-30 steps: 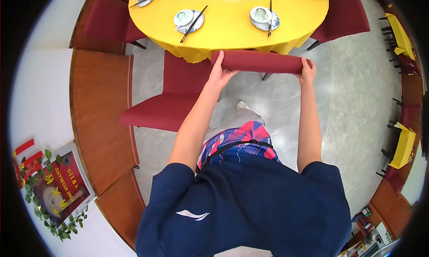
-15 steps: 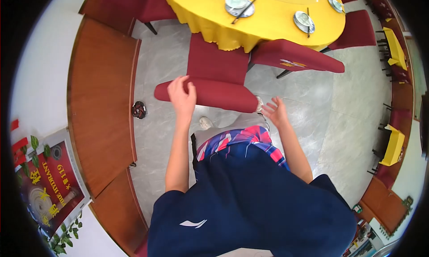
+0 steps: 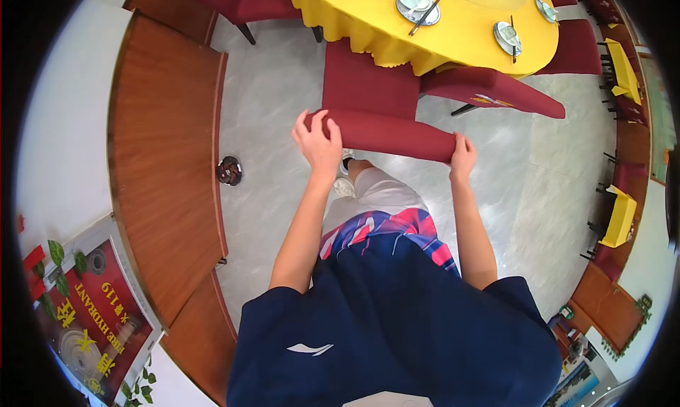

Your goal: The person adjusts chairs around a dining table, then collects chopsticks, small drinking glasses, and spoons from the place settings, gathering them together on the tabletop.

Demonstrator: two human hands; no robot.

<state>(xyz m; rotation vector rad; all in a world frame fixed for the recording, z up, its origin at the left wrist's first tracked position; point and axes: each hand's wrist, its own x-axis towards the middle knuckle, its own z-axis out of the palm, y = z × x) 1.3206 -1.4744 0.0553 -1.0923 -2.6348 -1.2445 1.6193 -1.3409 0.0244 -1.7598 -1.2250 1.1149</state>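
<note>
A dark red padded chair (image 3: 389, 134) stands in front of me, its backrest toward me and its seat facing the round table. My left hand (image 3: 319, 145) grips the left end of the backrest, fingers curled over its top. At the backrest's right end, my right hand (image 3: 462, 158) is closed round the corner, with the thumb side partly hidden. Just beyond the seat hangs the edge of a yellow tablecloth (image 3: 340, 25).
Another red chair (image 3: 496, 92) sits close on the right. Bowls on plates with chopsticks (image 3: 425, 14) lie on the table. Along the left runs a brown wooden panel (image 3: 166, 159), with a dark round object (image 3: 229, 170) on the floor beside it. Grey tiles (image 3: 269, 110) cover the floor.
My right hand, open and apart from the chair before, has closed on the backrest's right end. My left hand has settled onto the left end. One foot has shifted.
</note>
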